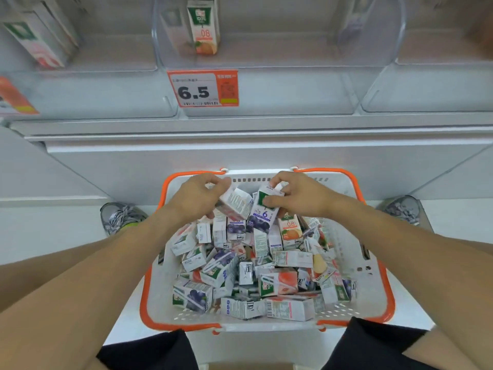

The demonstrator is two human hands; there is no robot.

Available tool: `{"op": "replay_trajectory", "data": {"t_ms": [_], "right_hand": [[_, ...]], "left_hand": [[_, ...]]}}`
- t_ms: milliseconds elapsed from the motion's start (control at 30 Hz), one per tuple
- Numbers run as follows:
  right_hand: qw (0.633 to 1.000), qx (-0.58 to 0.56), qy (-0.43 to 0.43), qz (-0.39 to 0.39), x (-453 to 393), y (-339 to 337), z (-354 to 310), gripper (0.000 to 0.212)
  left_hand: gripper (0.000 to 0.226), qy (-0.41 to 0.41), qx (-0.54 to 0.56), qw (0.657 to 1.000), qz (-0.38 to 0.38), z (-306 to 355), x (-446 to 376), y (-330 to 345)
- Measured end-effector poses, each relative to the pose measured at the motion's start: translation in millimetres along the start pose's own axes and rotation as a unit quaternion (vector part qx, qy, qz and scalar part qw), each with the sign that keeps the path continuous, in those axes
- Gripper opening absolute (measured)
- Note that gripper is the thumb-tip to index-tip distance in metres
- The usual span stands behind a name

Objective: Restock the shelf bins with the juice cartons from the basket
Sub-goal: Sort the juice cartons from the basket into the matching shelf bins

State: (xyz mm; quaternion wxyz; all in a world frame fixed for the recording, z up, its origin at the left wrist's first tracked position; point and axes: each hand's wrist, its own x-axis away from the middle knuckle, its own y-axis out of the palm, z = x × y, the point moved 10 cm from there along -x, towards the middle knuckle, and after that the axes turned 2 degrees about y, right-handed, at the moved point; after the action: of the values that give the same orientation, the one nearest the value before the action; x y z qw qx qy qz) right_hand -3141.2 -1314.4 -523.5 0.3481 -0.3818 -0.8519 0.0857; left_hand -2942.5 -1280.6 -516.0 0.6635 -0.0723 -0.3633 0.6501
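Purple carton [262, 213] pinched in right hand [298, 194] — left hand [198, 194] grips another.

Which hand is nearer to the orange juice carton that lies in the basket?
Right. The right hand holds a blueberry carton just above-left of the orange carton; the left hand is farther left, holding another carton.

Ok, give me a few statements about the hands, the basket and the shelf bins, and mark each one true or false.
1. The left hand holds a carton over the basket. True.
2. The right hand is empty. False: it holds a blueberry carton.
3. The middle bin holds one upright orange carton. True.
4. The basket holds only orange cartons. False: blueberry, orange and pink ones lie mixed.
5. The price tag reads 8.5. False: it reads 6.5.
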Motion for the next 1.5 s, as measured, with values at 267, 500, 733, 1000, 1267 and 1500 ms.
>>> {"op": "replay_trajectory", "data": {"t_ms": [267,500,733,1000,1267,1500], "right_hand": [[0.990,0.077,-0.081,0.081,32.2,-49.3,-72.9,0.040],[0.936,0.055,-0.216,0.272,100.7,-128.4,-126.0,0.028],[0.769,-0.117,-0.358,0.517,204.8,-247.1,-124.9,0.022],[0.829,0.005,-0.165,0.534,125.5,-376.3,-71.4,0.036],[0.900,0.100,-0.090,0.415,-14.2,-405.3,-90.3,0.035],[0.892,0.131,-0.067,0.428,-54.2,-398.0,-95.6,0.038]], "left_hand": [[0.065,0.144,-0.187,0.970,0.051,107.0,21.9,-55.7],[0.061,0.260,-0.122,0.939,0.189,202.9,51.6,-99.2],[0.032,0.316,0.153,0.905,0.240,260.7,46.5,-105.4],[0.020,0.266,0.300,0.904,0.148,284.6,-18.1,-76.3],[0.039,0.254,0.260,0.920,0.148,284.2,-57.5,-62.6],[0.044,0.266,0.176,0.922,0.218,279.7,-59.9,-77.4]]}}
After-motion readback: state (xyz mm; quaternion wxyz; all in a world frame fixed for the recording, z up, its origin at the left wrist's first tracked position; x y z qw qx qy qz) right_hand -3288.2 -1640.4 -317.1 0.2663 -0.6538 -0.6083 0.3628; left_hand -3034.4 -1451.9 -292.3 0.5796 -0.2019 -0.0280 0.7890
